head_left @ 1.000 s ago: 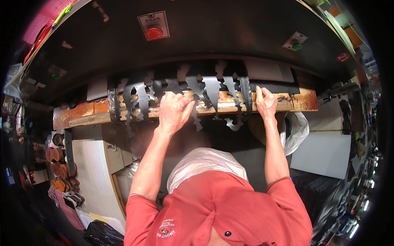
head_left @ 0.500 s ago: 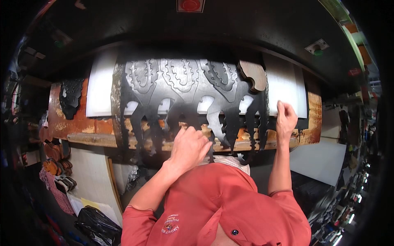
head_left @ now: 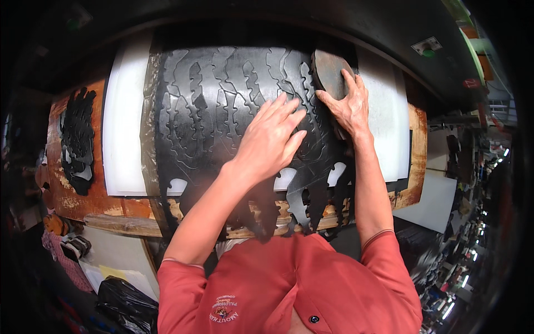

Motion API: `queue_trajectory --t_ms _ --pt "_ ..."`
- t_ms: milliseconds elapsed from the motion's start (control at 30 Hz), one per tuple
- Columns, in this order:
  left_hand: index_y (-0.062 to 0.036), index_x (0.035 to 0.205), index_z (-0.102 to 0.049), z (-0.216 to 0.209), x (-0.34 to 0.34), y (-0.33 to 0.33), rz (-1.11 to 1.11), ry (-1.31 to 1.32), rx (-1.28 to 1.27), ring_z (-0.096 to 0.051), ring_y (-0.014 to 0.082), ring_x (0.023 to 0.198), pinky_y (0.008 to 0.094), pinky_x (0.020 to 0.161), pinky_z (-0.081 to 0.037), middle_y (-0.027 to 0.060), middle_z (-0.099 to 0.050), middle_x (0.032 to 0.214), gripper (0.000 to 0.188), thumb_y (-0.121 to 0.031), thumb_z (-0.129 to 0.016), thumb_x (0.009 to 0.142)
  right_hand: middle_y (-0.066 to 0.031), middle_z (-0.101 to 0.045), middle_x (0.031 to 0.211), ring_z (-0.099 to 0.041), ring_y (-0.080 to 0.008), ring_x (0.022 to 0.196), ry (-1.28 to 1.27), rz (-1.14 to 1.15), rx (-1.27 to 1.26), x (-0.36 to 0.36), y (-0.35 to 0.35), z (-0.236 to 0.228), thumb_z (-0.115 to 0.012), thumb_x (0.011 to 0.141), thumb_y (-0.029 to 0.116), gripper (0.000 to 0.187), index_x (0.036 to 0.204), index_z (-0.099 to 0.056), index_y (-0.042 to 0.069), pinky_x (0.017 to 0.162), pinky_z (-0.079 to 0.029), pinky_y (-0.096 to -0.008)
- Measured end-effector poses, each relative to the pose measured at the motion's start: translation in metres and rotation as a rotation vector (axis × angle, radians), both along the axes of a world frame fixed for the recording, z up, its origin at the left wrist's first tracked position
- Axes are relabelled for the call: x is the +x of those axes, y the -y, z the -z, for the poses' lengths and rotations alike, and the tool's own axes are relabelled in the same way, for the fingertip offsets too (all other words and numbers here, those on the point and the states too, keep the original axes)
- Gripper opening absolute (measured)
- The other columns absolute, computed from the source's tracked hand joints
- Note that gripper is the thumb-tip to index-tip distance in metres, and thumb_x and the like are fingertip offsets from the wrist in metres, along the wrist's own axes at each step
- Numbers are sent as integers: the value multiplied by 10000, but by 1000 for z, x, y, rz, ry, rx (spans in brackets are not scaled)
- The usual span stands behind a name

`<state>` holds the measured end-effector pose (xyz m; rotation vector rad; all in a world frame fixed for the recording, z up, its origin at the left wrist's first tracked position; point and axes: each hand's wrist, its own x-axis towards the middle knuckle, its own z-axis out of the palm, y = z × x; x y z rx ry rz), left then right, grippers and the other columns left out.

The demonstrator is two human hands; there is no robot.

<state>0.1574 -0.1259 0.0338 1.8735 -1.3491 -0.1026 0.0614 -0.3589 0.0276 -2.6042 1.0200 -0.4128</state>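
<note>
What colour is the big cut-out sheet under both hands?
Black, with wavy tread-like cut lines; the sheet shows best in the head view.

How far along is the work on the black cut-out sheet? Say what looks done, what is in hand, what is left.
Done: the black cut-out sheet lies across the white board. In hand: left hand flat on it, right hand on a dark oval piece. Left: its lower fringe hangs off the bench edge.

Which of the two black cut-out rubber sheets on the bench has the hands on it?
The large black sheet at the centre, lying over white board: left hand rests flat on it. The smaller black piece at far left lies untouched.
</note>
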Motion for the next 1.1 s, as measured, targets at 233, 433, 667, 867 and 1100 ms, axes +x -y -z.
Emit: queue_trajectory --t_ms 233,433,667,867,1100 --pt "-13 1394 -636 26 -1 14 -22 149 105 -427 350 1530 515 1273 -325 161 -547 1572 484 -198 -745 960 -220 -630 1433 -625 -304 1303 299 -37 458 -13 22 -15 -916 758 329 905 1519 -561 -5 1136 -481 -400" --pt "24 1242 -721 8 3 36 -150 -43 37 -609 393 1347 492 1177 -449 218 -707 1328 365 -215 -744 968 -194 -632 1413 -637 -249 1252 720 -159 955 -42 40 -33 -872 822 217 863 1543 -495 -72 1130 -476 -366" --pt "86 1288 -692 16 20 90 -258 -110 0 -603 435 1344 472 1155 -465 278 -673 1378 422 -223 -699 1002 -226 -595 1481 -570 -297 1387 777 -150 783 -75 42 -45 -898 769 140 882 1528 -513 -90 1218 -399 -386" --pt "97 1364 -630 34 20 120 -233 48 63 -521 460 1405 536 1194 -378 299 -632 1418 482 -208 -665 992 -197 -597 1482 -560 -274 1390 657 45 580 -136 61 -61 -887 801 69 786 1505 -559 -54 1193 -421 -392" --pt "101 1368 -617 32 13 132 -229 104 65 -519 479 1386 537 1166 -397 282 -646 1405 461 -130 -646 971 -275 -566 1469 -540 -413 1375 -63 359 -26 -158 85 -25 -902 790 314 779 1448 -632 -3 1191 -426 -504"
